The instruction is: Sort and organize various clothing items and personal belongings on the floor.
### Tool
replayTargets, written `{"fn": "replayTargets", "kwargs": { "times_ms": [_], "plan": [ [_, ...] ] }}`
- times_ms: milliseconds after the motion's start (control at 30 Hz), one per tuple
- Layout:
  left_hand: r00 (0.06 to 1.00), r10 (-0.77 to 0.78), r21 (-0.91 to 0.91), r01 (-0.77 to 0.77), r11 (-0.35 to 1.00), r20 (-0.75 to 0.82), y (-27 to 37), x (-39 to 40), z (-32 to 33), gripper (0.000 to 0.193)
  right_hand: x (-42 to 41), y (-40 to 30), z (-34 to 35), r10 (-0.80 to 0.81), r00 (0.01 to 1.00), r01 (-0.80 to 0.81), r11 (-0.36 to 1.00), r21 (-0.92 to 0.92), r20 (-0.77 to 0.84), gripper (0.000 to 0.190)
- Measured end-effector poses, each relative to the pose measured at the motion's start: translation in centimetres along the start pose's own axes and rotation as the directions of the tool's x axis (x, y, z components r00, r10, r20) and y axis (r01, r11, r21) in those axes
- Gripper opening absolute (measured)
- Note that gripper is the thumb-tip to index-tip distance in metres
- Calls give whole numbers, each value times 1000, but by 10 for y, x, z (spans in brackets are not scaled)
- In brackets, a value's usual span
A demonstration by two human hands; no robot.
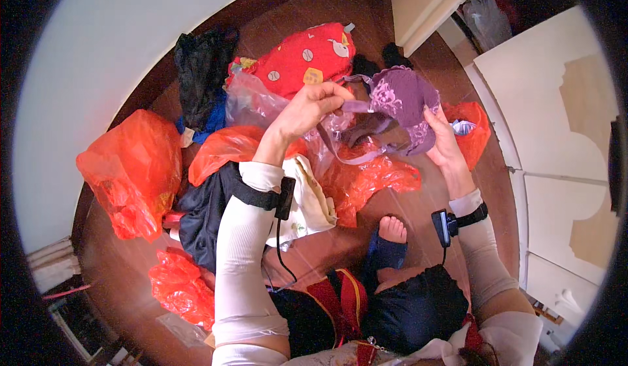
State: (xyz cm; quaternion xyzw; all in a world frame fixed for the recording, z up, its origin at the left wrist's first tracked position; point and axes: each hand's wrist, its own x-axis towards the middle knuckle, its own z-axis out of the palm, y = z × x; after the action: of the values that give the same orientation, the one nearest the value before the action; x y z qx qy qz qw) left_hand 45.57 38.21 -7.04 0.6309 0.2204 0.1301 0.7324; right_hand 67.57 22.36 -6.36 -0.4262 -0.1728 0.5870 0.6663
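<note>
Both hands hold up a purple bra with pink lace (405,93) above the floor. Between thumb and fingers, my left hand (314,106) pinches a purple strap or band. My right hand (445,135) grips the edge of a cup at the right, thumb in front. Behind and below the bra lie crumpled red plastic bags (363,184) and a clear plastic bag (255,101). A folded white cloth (306,199) lies beneath my left forearm, beside a black garment (201,219).
A red printed cloth item (304,54) and a black bag (203,79) lie farther out. At the left stands a full red plastic bag (135,169); another (473,130) is at the right. White drawers (559,160) line the right, near an open cabinet door (431,3).
</note>
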Motion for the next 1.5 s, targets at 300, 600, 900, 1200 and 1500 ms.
{"fn": "replayTargets", "kwargs": {
  "times_ms": [300, 600, 900, 1200, 1500],
  "plan": [
    [986, -88, 113, 72, 991, 144, 2, 3, 32, 24, 0, 10, -2, -29, 999, 29, 1000, -8, 28, 41],
    [998, -40, -105, 45, 993, 49, 12, -1, 38, 21, 3, 13, -13, -54, 997, 50, 995, -83, -49, 39],
    [999, 9, 207, -16, 978, 38, 14, -2, 35, 22, 4, 13, -8, -65, 994, 57, 994, -98, -84, 38],
    [969, -230, -160, 242, 957, 87, 3, -1, 39, 19, -4, 12, 3, -236, 860, -93, 800, -593, -453, 46],
    [971, -143, -137, 170, 976, 191, -6, 1, 50, 21, 8, 8, 31, -23, 802, 561, -317, -765, 597, 37]
  ]
}}
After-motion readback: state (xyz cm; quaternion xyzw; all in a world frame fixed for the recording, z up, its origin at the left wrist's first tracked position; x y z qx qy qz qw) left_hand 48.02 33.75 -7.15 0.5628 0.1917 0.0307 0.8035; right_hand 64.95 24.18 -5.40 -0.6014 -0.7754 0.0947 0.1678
